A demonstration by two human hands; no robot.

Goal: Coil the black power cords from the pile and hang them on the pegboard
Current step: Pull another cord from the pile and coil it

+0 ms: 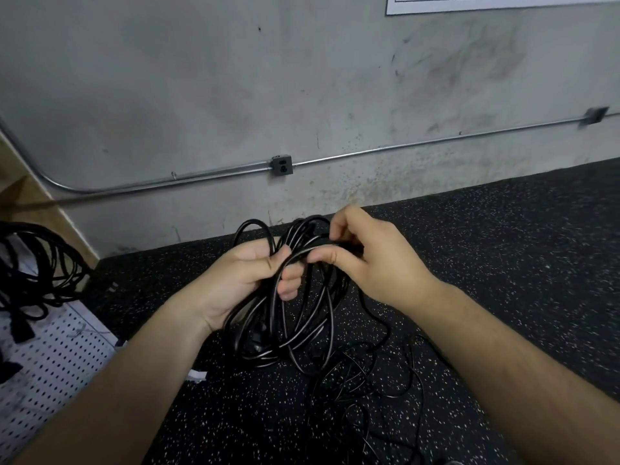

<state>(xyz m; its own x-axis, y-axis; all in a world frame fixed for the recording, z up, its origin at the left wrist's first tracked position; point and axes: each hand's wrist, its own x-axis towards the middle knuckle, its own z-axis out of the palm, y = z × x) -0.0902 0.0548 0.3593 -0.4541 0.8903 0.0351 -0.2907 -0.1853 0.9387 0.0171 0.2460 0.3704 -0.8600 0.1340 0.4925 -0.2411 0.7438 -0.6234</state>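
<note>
Your left hand (248, 276) has its fingers curled round the loops of the coil (302, 327), held above the floor (503, 263). Your right hand (365, 260), at the coil's top right, pinches one strand between thumb and forefinger; whether it is the plug end is unclear. The pile (362, 391) lies below the coil. The pegboard (43, 370) sits well left of the coil, bearing hung cords (33, 263).
</note>
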